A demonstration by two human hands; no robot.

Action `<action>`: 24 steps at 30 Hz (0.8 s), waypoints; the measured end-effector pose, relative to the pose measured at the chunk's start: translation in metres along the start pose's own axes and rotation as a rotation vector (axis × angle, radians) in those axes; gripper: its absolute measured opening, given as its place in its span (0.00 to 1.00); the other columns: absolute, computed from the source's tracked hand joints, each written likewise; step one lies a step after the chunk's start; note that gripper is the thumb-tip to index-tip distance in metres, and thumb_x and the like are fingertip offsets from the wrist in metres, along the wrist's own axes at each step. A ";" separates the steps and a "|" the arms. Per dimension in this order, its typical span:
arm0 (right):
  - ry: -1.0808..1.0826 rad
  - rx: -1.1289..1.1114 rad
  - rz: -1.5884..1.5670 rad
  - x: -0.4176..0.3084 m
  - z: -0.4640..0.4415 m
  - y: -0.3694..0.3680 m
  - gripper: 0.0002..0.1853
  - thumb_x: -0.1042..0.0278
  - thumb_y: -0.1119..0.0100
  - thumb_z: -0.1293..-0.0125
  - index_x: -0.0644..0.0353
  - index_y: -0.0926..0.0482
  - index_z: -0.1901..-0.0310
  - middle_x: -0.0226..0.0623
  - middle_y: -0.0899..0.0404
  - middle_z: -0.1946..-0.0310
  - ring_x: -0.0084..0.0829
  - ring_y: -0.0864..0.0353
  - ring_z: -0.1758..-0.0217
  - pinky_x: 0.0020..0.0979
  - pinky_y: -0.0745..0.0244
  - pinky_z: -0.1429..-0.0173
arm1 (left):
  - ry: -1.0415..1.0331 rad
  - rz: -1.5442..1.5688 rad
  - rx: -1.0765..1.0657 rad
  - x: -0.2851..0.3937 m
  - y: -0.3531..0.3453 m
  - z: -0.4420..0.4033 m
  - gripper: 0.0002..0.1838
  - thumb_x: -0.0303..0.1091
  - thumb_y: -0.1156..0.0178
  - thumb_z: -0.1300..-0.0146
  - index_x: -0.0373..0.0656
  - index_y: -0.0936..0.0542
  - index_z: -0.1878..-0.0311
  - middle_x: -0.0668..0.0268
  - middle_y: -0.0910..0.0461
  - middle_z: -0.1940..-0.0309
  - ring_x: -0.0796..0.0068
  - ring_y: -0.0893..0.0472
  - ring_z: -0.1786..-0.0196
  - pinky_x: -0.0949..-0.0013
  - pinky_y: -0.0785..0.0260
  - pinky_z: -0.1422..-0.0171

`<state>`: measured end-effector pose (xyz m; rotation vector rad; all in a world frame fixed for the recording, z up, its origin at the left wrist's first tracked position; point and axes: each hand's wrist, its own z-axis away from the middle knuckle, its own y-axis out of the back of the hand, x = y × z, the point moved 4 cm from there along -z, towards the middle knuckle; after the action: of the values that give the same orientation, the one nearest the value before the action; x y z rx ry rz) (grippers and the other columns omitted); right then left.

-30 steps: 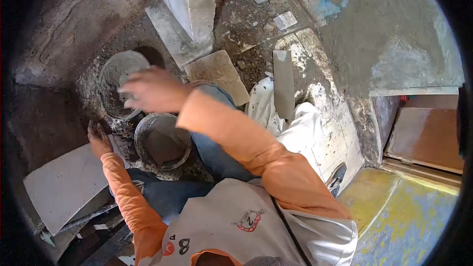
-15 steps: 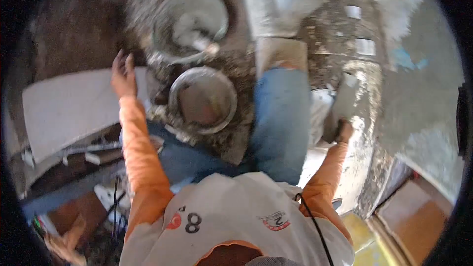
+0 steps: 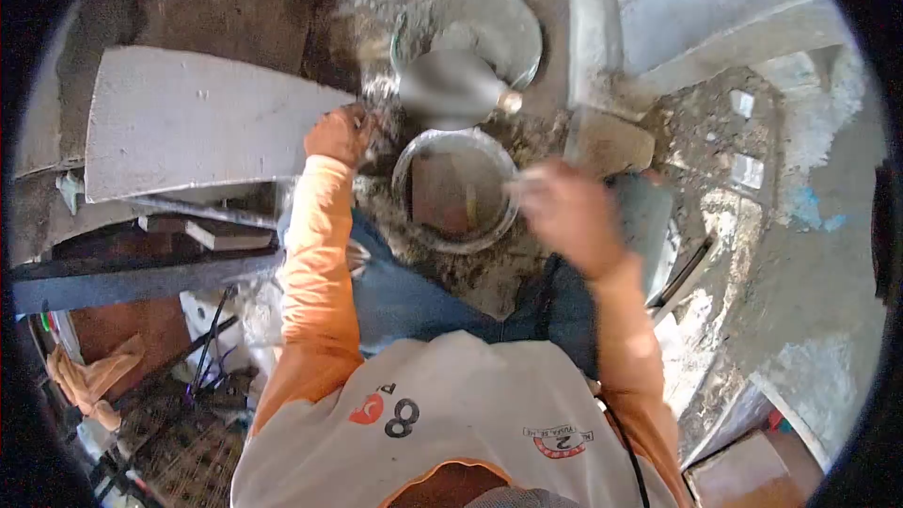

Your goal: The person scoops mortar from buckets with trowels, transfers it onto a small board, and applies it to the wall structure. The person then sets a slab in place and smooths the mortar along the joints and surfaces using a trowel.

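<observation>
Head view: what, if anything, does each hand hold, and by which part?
Left hand: at the right end of the pale board, grip unclear. Right hand: motion-blurred; any hold cannot be told.

Kinda dim and grainy overall, with the upper left sunk in brownish murk. Glare nearly blows out the floor on the right, so light probably comes from that side. The right hand is a motion-blur smear, the board looks sharper, and fisheye bends everything toward black corners.
</observation>
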<state>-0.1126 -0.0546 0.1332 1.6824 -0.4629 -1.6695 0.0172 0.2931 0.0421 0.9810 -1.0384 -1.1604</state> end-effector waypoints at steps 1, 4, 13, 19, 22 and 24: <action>0.078 -0.148 -0.077 0.009 -0.024 -0.062 0.10 0.61 0.39 0.29 0.54 0.13 0.54 0.45 0.13 0.63 0.49 0.13 0.56 0.47 0.19 0.49 | 0.031 -0.004 0.088 -0.003 0.000 -0.001 0.28 0.69 0.41 0.33 0.56 0.11 0.50 0.51 0.12 0.53 0.45 0.15 0.46 0.48 0.22 0.40; 0.005 -0.277 0.152 -0.005 -0.068 -0.168 0.19 0.52 0.45 0.28 0.60 0.13 0.57 0.53 0.13 0.58 0.55 0.13 0.52 0.54 0.22 0.43 | 0.122 0.011 0.105 0.004 0.009 -0.006 0.32 0.71 0.47 0.31 0.55 0.15 0.42 0.50 0.13 0.50 0.46 0.15 0.45 0.46 0.23 0.40; -0.297 -0.457 0.116 0.010 -0.084 -0.233 0.36 0.45 0.40 0.32 0.58 0.32 0.28 0.62 0.23 0.36 0.60 0.23 0.33 0.58 0.28 0.30 | -0.014 0.199 0.211 0.014 0.025 -0.009 0.21 0.59 0.41 0.29 0.50 0.14 0.55 0.49 0.12 0.58 0.44 0.13 0.53 0.43 0.22 0.48; -0.108 -0.251 0.401 -0.014 -0.084 -0.204 0.22 0.54 0.37 0.34 0.62 0.21 0.45 0.53 0.12 0.58 0.52 0.11 0.54 0.53 0.18 0.48 | -0.194 0.314 -0.106 0.035 0.005 0.017 0.33 0.67 0.45 0.28 0.45 0.11 0.67 0.55 0.13 0.74 0.46 0.12 0.63 0.49 0.21 0.51; -0.021 -0.088 0.423 -0.040 -0.075 -0.146 0.15 0.58 0.36 0.36 0.61 0.17 0.55 0.49 0.12 0.66 0.50 0.10 0.64 0.51 0.17 0.57 | -0.244 0.469 -0.330 0.056 -0.006 0.034 0.35 0.69 0.45 0.28 0.43 0.10 0.67 0.60 0.16 0.80 0.60 0.14 0.73 0.56 0.21 0.63; 0.012 -0.024 0.345 -0.057 -0.073 -0.115 0.13 0.59 0.35 0.37 0.59 0.16 0.59 0.49 0.13 0.68 0.49 0.11 0.67 0.50 0.17 0.61 | -0.228 0.608 -0.389 0.065 -0.004 0.042 0.35 0.67 0.45 0.27 0.40 0.11 0.67 0.62 0.16 0.81 0.67 0.17 0.79 0.62 0.23 0.68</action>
<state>-0.0734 0.0806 0.0873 1.4957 -0.6818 -1.4063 -0.0184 0.2257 0.0555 0.1979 -1.1292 -0.9184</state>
